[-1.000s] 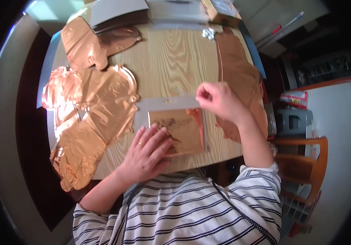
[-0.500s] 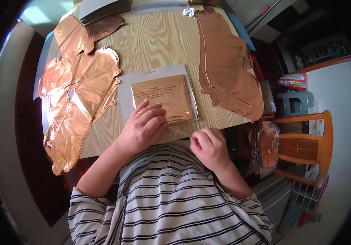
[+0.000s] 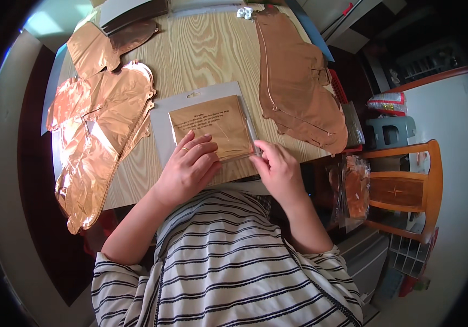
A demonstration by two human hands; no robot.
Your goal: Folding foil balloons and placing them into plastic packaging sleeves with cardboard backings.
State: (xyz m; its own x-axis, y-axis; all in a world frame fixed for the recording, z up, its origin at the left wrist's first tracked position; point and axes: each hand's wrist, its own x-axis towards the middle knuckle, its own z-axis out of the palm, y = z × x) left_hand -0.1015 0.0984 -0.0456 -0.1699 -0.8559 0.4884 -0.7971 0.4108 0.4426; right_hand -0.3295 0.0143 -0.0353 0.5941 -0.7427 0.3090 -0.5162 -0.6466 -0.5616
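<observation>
A flat clear plastic packet (image 3: 163,128) with a hang hole lies near the table's front edge. Inside it is a folded copper-coloured foil sheet (image 3: 228,117) with dark print. My left hand (image 3: 190,163) rests on the packet's lower left part, its fingers loosely bent and lying on the surface. At the lower right corner, my right hand (image 3: 277,166) has thumb and forefinger on the packet's edge; how firmly they pinch it is hard to see.
Shiny copper foil balloons (image 3: 100,131) lie flat in a stack on the left. More flat foil balloons (image 3: 294,76) lie at the right. Small white pieces (image 3: 244,12) sit at the far edge. A wooden chair (image 3: 403,188) holding bagged foil (image 3: 355,185) stands to the right.
My right hand has moved from in front of the table edge up to the packet's lower right corner, its thumb and forefinger now spread around the edge. My left hand stays on the packet.
</observation>
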